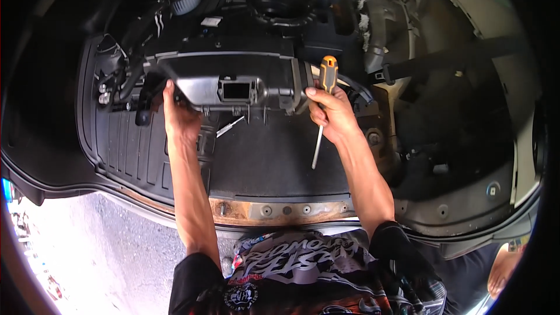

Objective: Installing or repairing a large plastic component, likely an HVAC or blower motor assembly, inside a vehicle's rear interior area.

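Note:
A long black plastic air-box housing (204,84) with a rectangular opening in its front lies across the space before me. My left hand (182,119) grips its left end, thumb up on the front face and the other fingers partly hidden beneath. At the opposite end, my right hand (333,114) holds a screwdriver (329,76) with an orange and grey handle. The handle points away from me and the shaft sticks out below my palm toward me. My right thumb and fingertips also touch the housing's right edge.
A thin metal tool (230,126) lies on the dark floor mat (280,163) below the housing. Behind stand a round black blower casing (283,3) and a white fan wheel (185,1). A rusty sill (256,210) runs along the near edge. Another person's hand (500,271) shows at lower right.

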